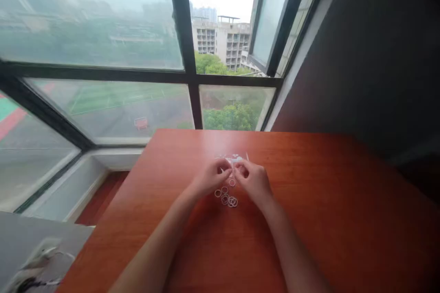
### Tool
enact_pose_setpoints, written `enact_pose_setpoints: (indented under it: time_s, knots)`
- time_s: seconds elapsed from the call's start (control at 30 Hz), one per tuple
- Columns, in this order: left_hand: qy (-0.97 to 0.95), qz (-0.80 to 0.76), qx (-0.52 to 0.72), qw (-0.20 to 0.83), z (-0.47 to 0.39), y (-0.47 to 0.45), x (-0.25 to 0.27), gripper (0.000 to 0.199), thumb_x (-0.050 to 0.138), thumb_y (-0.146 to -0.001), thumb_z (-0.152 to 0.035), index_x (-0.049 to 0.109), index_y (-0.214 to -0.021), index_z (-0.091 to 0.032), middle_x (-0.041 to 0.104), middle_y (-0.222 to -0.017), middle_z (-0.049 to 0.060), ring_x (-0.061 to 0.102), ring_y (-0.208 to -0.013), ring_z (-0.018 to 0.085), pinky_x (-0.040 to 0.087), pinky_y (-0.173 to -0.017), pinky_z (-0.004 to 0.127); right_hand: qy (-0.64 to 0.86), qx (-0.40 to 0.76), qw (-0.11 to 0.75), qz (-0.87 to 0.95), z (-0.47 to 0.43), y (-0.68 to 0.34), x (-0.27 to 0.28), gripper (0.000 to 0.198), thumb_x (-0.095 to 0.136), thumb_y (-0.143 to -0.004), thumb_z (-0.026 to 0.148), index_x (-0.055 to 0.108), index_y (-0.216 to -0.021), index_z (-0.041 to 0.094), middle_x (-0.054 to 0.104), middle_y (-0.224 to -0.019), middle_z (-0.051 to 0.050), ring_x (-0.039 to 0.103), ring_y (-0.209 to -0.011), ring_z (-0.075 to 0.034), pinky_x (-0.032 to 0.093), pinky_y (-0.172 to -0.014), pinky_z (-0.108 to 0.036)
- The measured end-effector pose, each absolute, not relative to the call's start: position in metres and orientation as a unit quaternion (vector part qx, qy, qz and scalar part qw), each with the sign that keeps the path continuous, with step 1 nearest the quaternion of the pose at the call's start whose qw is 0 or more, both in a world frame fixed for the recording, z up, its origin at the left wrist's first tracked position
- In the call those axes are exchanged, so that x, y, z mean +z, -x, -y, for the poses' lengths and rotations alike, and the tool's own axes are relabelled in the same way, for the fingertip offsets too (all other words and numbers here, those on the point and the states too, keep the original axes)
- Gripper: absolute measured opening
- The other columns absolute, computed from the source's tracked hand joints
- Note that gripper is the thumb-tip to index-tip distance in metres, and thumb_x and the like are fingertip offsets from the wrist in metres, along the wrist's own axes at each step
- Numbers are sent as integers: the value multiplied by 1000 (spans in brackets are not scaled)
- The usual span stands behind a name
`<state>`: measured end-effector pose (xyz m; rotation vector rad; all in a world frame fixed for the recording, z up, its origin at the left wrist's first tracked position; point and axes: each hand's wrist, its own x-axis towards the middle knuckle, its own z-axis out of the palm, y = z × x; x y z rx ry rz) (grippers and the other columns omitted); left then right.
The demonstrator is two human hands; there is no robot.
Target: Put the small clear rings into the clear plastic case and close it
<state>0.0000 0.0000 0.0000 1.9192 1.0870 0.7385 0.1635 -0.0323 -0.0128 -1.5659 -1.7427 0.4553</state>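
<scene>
Head view: fingertips drawn together beyond a group of pale rings

Nearest, two forearms [161,236] were stretched from the bottom edge over a red-brown table [326,183]. Low on the left, beside the table, a white object [41,256] with a cable was seen, too blurred to be identified.

Between the wrists, pale rings [230,201] were laid on the tabletop, some overlapped in a cluster and others set singly. Just past them, the left hand [210,177] and the right hand [256,182] were held close together, fingers curled and thumbs brought toward the forefingers. A small pale thing [233,165] was glimpsed among the fingertips; whether it was pinched by one hand or both could not be told.

Behind the hands, small white pieces [236,157] were scattered, with a thin white stick [247,157] at their right; any lettering there was too small to be read. Room for moving was given on either side, wider on the right. The surface was bounded by a slanting left edge and a straight far edge.

Farther off, a dark window frame [191,78] was seen, its upper right sash [268,27] swung open. Beyond the glass, trees [228,116], a sports field [120,96] and a pale multi-storey building [237,43] were shown.
</scene>
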Motion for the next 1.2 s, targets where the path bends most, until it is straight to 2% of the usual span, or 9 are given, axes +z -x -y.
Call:
enact_pose_setpoints:
  time_s: [0.13, 0.33, 0.47, 0.9, 1.2]
  knots:
    - [-761, -440, 295, 374, -3, 1, -5, 15, 52, -80, -24, 64, -78, -15, 62, -69, 0, 52, -64, 12, 39, -59, 21, 611, 166, 369, 680, 32, -165, -13, 12, 56, -80, 26, 67, -82, 22, 59, -57, 3, 53, -55, -12, 36, -57, -20]
    - [-749, -530, 344, 197, -11, 6, -19, 13, 54, -82, -25, 65, -79, -18, 64, -72, 1, 53, -63, 12, 38, -60, 23, 617, 154, 355, 685, 30, -164, -16, 10, 57, -80, 25, 67, -82, 23, 58, -57, 4, 53, -55, -12, 36, -58, -20]
    - [-745, -549, 347, 152, -17, 8, -24, 12, 55, -83, -26, 65, -80, -19, 64, -73, 1, 53, -64, 13, 36, -58, 23, 613, 149, 336, 699, 32, -160, -17, 9, 57, -80, 24, 66, -81, 23, 61, -61, 3, 56, -59, -12, 35, -60, -21]
    - [-729, -554, 372, 156, -20, 12, -23, 12, 55, -82, -26, 66, -83, -20, 66, -76, 0, 53, -62, 12, 37, -59, 23, 605, 167, 306, 716, 33, -161, -13, 9, 56, -82, 23, 65, -81, 24, 63, -63, 4, 57, -60, -12, 36, -62, -21]
    - [-719, -556, 378, 175, -20, 14, -19, 13, 54, -82, -26, 66, -83, -20, 68, -79, 0, 55, -64, 12, 40, -60, 23, 536, 221, 190, 792, 41, -153, -9, 14, 56, -82, 25, 69, -87, 24, 68, -71, 2, 57, -63, -11, 33, -59, -20]
